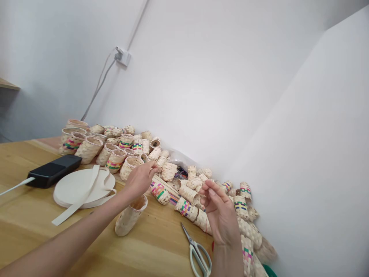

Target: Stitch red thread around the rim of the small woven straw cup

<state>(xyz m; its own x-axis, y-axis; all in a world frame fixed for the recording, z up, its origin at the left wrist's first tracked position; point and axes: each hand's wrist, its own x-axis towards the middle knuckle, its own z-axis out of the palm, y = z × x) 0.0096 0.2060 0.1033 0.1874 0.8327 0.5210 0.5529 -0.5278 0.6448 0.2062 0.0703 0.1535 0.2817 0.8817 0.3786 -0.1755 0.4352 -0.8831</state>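
Observation:
My left hand is raised over the table with its fingers pinched together; anything between them is too small to make out. My right hand is held up further right, palm partly showing, thumb and fingertips together, and what they may hold cannot be seen. Below my left wrist, a small woven basket stands tilted on the table, its rim partly behind my forearm. Scissors with pale handles lie beside my right wrist, blades pointing away from me.
Many small woven baskets, some with coloured bands, crowd the table along the wall. On the left are a roll of flat cream ribbon and a black device with a white cable. Cords run to a wall socket.

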